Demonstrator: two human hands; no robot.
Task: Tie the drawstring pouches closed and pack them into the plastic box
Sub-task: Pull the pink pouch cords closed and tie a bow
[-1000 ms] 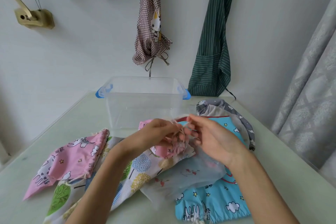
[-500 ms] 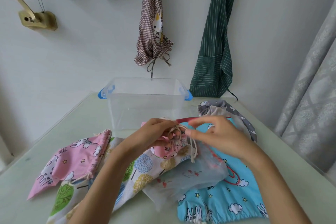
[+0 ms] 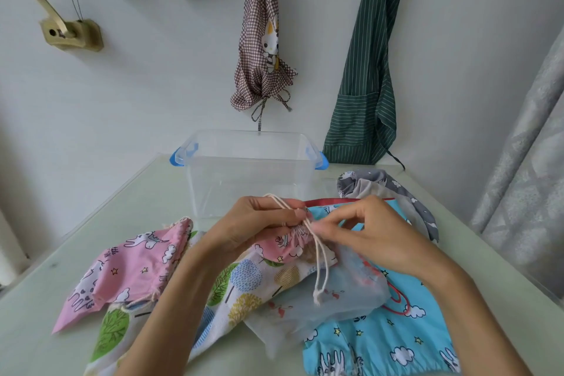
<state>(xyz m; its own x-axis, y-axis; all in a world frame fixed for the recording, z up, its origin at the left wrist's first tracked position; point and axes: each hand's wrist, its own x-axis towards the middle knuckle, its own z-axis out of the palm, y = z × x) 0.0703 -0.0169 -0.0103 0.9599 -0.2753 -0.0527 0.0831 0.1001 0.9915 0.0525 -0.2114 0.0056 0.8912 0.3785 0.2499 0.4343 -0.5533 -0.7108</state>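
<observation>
Pink pouch (image 3: 131,268), flat on table (image 3: 100,210), far left, mouth not drawn; well apart from both hands.
Tree-print pouch (image 3: 241,284), spread under the forearms.
Left hand (image 3: 259,223): fingers curled round the gathered neck of a small pink pouch (image 3: 290,246), thumb and forefinger pinching the cream drawstring (image 3: 319,259) at the neck.
Drawstring: doubled, looped over the left fingers, long axis running down toward the viewer from the neck to a knotted end, hanging free over a translucent pouch (image 3: 329,302).
Right hand (image 3: 375,232): fingertips pinched on the cord just right of the neck, touching the left fingertips; nearer hand to the free tail.
Blue pouch (image 3: 396,333), beneath, right; grey pouch (image 3: 396,189), behind it.
Plastic box (image 3: 250,146): open, nothing visible inside, directly beyond the hands.
Knot judged not yet finished.
</observation>
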